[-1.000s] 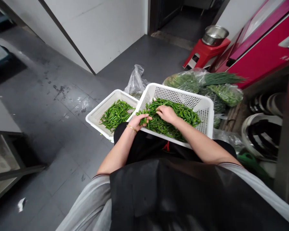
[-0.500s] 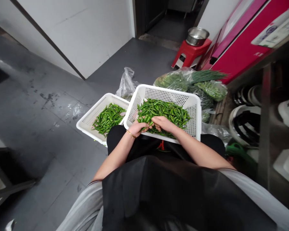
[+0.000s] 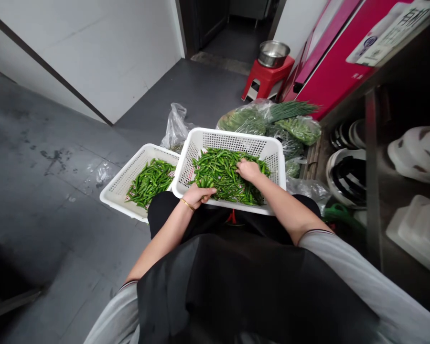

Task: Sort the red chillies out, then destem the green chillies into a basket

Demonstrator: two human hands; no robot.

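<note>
A white perforated plastic basket (image 3: 229, 136) rests on my lap, holding a heap of green chili peppers (image 3: 225, 165). At its near left side, my left hand (image 3: 197, 195), with a gold bangle on the wrist, is closed around several green chilies, their tips showing past the fingers. My right hand (image 3: 248, 170) is down in the heap towards the right. Its fingers are curled together among the chilies, and what they pinch, if anything, is hidden. To the left, a second white basket (image 3: 112, 192) contains a smaller pile of green chilies (image 3: 150, 180).
Behind the baskets lie bagged greens (image 3: 251, 117) and a clear plastic bag (image 3: 177, 125). A red stool (image 3: 268, 79) carries a metal pot (image 3: 273, 53). On the right, a shelf post (image 3: 372, 181) stands before stacked white containers (image 3: 419, 234) and a round tub (image 3: 331, 167).
My right hand has left my left hand and moved right, into the chili heap. My left hand keeps its bunch of chilies by the rim. The whole view has shifted slightly.
</note>
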